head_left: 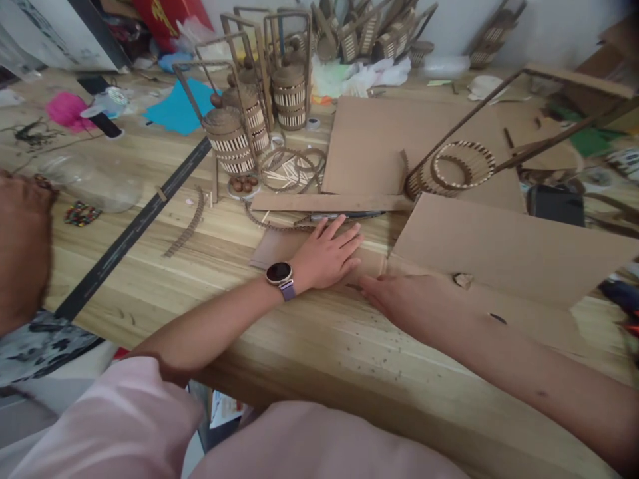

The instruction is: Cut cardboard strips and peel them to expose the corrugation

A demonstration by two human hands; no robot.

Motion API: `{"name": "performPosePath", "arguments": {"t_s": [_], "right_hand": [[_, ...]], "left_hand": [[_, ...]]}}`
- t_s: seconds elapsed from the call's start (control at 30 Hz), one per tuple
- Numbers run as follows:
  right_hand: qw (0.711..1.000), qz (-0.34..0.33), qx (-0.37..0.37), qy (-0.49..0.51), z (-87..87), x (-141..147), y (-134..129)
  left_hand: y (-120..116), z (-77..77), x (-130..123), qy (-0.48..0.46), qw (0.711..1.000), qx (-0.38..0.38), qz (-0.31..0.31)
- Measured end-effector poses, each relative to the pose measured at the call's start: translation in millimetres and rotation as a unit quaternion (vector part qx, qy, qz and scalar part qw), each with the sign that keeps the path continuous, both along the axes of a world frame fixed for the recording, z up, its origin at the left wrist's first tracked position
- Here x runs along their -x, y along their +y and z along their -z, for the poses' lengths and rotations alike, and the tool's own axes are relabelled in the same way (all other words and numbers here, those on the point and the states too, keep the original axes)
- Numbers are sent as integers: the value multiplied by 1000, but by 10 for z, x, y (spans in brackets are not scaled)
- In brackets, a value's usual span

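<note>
My left hand (330,256) lies with fingers spread on a flat piece of brown cardboard (267,246), a watch (279,273) on its wrist. Just to its right, my right hand (399,294) is closed, its fingertips low over the cardboard's near edge. A small thin dark tip (353,287) shows at those fingertips; what it belongs to is hidden. Beyond my left fingers lie a dark pen-like tool (347,215) and a long cardboard strip (329,201). A folded cardboard flap (514,246) rises behind my right forearm.
Several lidded stick-sided baskets (229,143) with tall handles stand at the back. An unlidded basket (462,166) leans on cardboard at right, near a phone (556,205). A black ruler-like strip (134,229) crosses the left side. Another person's hand (24,246) is at far left.
</note>
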State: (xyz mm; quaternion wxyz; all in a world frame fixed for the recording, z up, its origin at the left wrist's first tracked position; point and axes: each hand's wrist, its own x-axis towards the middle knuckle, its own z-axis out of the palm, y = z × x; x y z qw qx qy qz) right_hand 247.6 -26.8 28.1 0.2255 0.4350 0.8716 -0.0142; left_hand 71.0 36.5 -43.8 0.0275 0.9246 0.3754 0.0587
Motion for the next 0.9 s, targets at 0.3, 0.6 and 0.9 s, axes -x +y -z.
{"name": "performPosePath", "arguments": {"t_s": [0.3,0.6,0.9], "right_hand": [[998,5,27,-59,-270,274,56],[995,-5,33,-90,-105,173,66],[991,7,92,-101,-118,78,111]], "left_hand": [[-27,28,30,-47,997,-59,31],[-38,-16,54,-38,997,-58,35],[-15,30,77,-40,996,-71,37]]}}
